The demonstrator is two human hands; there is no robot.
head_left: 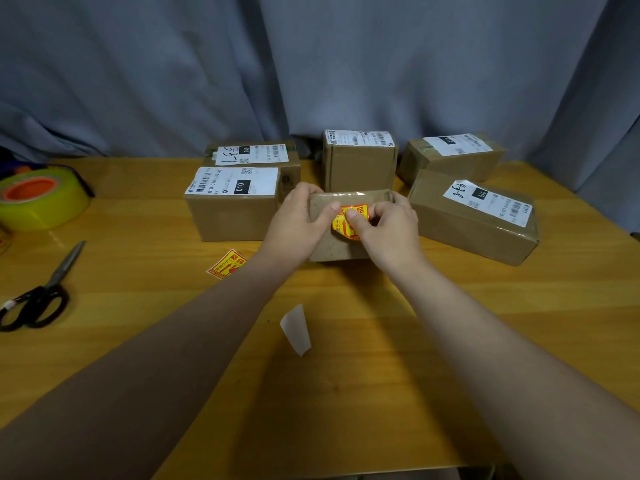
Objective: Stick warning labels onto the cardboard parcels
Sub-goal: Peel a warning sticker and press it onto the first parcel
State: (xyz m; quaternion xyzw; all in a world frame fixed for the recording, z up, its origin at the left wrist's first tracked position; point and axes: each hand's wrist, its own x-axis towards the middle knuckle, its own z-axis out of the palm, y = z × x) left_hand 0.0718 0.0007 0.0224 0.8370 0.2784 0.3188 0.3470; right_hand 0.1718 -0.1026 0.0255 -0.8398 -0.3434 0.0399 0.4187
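Our left hand (297, 225) and right hand (386, 228) are gripping the small parcel (332, 249). The right thumb is pressing the warning label (339, 227) on.

Six cardboard parcels (232, 216) (256, 154) (360, 168) (450, 161) (474, 230) (332, 247), two yellow-red warning labels (339, 225) (227, 265), one white backing slip (296, 329), one yellow tape roll (45, 206), one pair of scissors (38, 299), two hands, left hand (298, 223), right hand (388, 226)

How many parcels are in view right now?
6: far-left parcel, near-left parcel, far-centre parcel, far-right parcel, near-right parcel, and the held parcel in front. More may hide behind them.
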